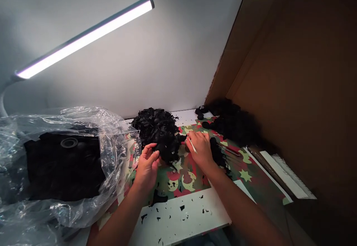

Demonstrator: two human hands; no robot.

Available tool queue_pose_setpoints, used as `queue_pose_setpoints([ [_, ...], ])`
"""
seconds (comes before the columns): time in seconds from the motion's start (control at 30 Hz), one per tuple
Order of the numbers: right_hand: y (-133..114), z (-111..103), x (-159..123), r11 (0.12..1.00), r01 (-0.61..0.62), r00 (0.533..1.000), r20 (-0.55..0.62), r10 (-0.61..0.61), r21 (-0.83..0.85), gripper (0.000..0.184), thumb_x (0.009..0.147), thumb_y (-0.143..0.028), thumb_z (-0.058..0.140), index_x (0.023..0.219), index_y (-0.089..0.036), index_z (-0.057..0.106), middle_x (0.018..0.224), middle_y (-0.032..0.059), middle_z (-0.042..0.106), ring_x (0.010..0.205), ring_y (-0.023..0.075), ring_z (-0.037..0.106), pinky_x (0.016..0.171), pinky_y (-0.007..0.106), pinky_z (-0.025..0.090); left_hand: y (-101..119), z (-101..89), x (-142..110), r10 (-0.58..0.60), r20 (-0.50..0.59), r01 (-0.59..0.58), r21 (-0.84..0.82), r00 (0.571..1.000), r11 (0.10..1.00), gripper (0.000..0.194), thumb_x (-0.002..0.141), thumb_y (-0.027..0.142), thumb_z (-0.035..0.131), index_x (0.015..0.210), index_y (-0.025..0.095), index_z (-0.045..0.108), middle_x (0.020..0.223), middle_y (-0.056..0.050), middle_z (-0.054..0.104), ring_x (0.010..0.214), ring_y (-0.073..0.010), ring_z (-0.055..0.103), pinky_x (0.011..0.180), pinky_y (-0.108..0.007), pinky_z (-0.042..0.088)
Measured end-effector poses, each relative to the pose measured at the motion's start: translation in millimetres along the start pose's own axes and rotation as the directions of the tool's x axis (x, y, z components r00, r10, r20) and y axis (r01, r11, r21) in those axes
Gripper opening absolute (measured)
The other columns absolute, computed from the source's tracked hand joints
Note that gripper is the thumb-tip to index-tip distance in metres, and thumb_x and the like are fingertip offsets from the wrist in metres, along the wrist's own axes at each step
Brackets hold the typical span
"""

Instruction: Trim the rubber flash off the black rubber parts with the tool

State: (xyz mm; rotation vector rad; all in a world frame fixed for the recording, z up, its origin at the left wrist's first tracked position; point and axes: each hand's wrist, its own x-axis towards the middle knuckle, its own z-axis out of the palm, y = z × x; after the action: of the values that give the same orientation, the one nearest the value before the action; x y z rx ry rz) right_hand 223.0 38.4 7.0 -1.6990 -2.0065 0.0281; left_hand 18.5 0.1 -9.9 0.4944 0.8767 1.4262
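Observation:
A heap of small black scraps (159, 130) lies on a red, green and cream patterned mat (189, 179). My left hand (147, 164) is curled at the heap's near edge, its fingertips pinching a black piece. My right hand (201, 147) rests just right of the heap, closed round a thin white stick-like tool (192, 144) that points toward the scraps. A dark fuzzy clump (219, 156) lies just beyond my right wrist.
A crumpled clear plastic bag (55, 160) with black contents fills the left. A lit lamp bar (83, 37) hangs above. A brown cardboard wall (292, 71) rises on the right, with a black fluffy pile (234, 121) at its foot. Black flecks dot the white table (181, 216).

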Motion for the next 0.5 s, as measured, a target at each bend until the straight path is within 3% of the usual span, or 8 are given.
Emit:
queue_pose_setpoints([
  [0.13,7.8,-1.2,4.2,0.998,-0.022,0.997,0.078,0.017,0.064,0.018,0.091,-0.016,0.045,0.074,-0.021,0.049,0.078,0.0033,0.069,0.078,0.0205,0.06,0.08,0.034,0.035,-7.3,-2.4,3.7,-0.117,-0.016,0.116,-0.047,0.993,0.992,0.033,0.066,0.037,0.086,0.08,0.019,0.062,0.085,-0.001,0.069,0.079,-0.0165,0.066,0.067,-0.026,0.05],
  [0.23,1.5,-0.5,3.5,0.995,-0.003,0.996,0.093,-0.006,0.099,0.018,0.091,-0.018,0.044,0.074,-0.022,0.049,0.079,0.0015,0.069,0.075,0.0186,0.061,0.075,0.031,0.037,-9.6,-0.8,4.9,-0.123,-0.076,0.123,-0.013,0.989,0.992,0.039,0.061,0.031,0.091,0.07,0.019,0.055,0.075,0.001,0.067,0.07,-0.0138,0.064,0.061,-0.023,0.047],
  [0.3,-4.7,-2.1,2.6,0.988,0.023,0.996,0.083,-0.036,0.151,0.017,0.091,-0.019,0.044,0.075,-0.022,0.05,0.082,0.0012,0.069,0.077,0.0188,0.062,0.074,0.03,0.038,-6.7,1.4,4.5,-0.127,-0.073,0.126,-0.019,0.989,0.992,0.038,0.059,0.023,0.091,0.08,0.02,0.059,0.081,0.0,0.07,0.075,-0.0145,0.066,0.066,-0.024,0.049],
  [0.4,-14.9,-7.2,0.4,0.955,0.06,0.998,-0.041,-0.051,0.291,0.015,0.092,-0.021,0.045,0.08,-0.022,0.055,0.085,0.0034,0.068,0.083,0.0213,0.062,0.077,0.032,0.041,0.5,5.6,4.2,-0.134,-0.016,0.133,-0.029,0.991,0.991,0.051,0.063,0.017,0.084,0.108,0.025,0.063,0.096,-0.001,0.073,0.087,-0.0164,0.069,0.079,-0.027,0.052],
  [0.5,-26.2,-10.8,-4.1,0.855,0.062,0.996,-0.091,-0.017,0.515,0.015,0.095,-0.027,0.048,0.086,-0.022,0.059,0.086,0.0037,0.069,0.08,0.0204,0.062,0.075,0.032,0.045,3.4,9.9,6.0,-0.131,0.021,0.131,-0.007,0.991,0.991,0.038,0.07,0.03,0.081,0.103,0.021,0.067,0.092,-0.002,0.073,0.086,-0.018,0.068,0.081,-0.029,0.052],
])
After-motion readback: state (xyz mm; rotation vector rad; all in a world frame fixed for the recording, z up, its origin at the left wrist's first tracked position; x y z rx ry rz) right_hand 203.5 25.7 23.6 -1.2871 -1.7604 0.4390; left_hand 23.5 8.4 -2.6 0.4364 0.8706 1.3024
